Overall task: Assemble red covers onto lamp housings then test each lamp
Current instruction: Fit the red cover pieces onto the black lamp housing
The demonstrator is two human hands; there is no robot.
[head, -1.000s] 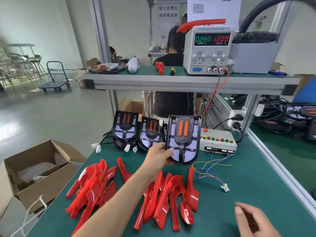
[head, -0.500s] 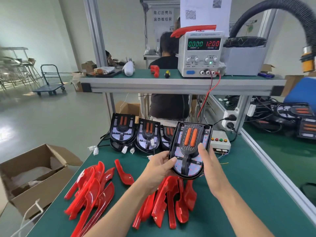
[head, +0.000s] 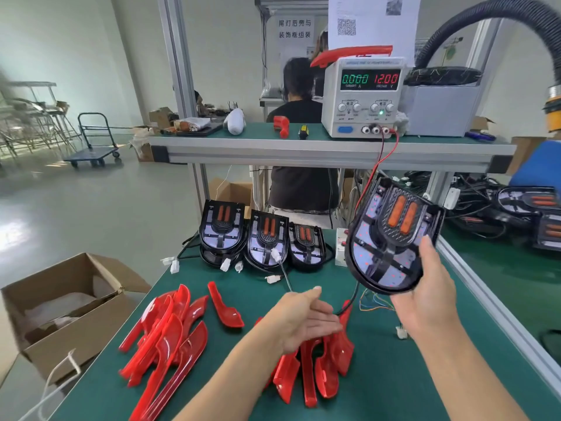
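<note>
The white bench power supply [head: 362,97] at the right end of the upper green shelf shows 0.000 in green digits over the word CURRENT and the letter A, and 12.00 in red digits over VOLTAGE and V. The white paper sign [head: 295,28] hanging behind the shelf's middle reads 尾灯后壳与 and, below, 装饰框组装. The white sheet [head: 373,21] above the supply bears a QR code; its other print is too small to read.

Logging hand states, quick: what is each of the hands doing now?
Left hand: open, palm up, holding nothing.
Right hand: holding the lamp housing.
</note>
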